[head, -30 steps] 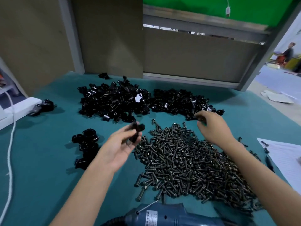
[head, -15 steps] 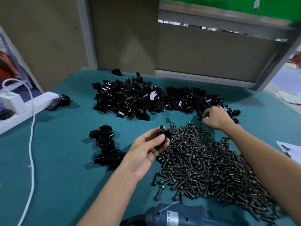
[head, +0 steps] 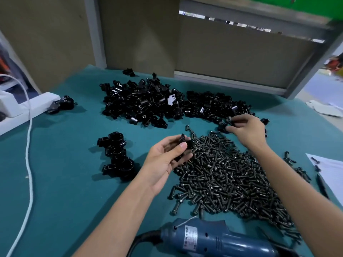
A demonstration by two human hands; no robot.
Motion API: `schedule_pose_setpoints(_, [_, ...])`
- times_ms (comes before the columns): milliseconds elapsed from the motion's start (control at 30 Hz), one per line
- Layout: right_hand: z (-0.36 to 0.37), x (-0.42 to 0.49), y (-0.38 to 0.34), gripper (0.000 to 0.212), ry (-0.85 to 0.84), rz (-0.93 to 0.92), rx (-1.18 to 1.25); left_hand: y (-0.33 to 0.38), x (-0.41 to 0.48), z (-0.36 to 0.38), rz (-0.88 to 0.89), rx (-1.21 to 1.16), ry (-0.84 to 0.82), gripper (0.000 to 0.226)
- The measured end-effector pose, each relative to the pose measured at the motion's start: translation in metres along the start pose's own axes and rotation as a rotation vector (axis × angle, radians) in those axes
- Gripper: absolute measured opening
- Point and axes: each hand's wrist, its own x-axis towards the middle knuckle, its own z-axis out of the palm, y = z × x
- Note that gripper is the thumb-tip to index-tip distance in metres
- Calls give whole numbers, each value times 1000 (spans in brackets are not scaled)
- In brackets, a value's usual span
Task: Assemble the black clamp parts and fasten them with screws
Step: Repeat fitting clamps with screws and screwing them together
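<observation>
Nearby, left hand (head: 163, 160) fingers curl round a black clamp part (head: 187, 143); right hand (head: 246, 130) fingers pinch a second part (head: 229, 120), screws (head: 222, 173) between.

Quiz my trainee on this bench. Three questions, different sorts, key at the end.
1. True or false: the left hand holds a clamp part near the screw pile.
2. How many hands touch the blue screwdriver?
3. The right hand pinches a loose part at: A the parts heap's near edge; B the screw pile's middle; C the blue screwdriver.
Key: 1 true; 2 none; 3 A.
</observation>
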Motion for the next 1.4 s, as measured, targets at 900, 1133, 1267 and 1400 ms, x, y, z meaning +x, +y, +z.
schedule_pose_setpoints(900, [23, -112, -61, 33, -411, -402, 479, -1, -6, 0, 101, 14, -29, 37])
schedule_pose_setpoints(1133, [-5, -92, -59, 27, -203, -391, 246, 2, -7, 1, 13, -121, -5, 49])
schedule_pose_setpoints(1267, [-40, -54, -22, 34, -49, -253, -125, 2, -8, 2, -8, -214, -34, 46])
schedule_pose_setpoints(1400, [-66, -24, 24, 39, -6, -106, -369, 1, -8, 2, -13, -220, -67, 35])
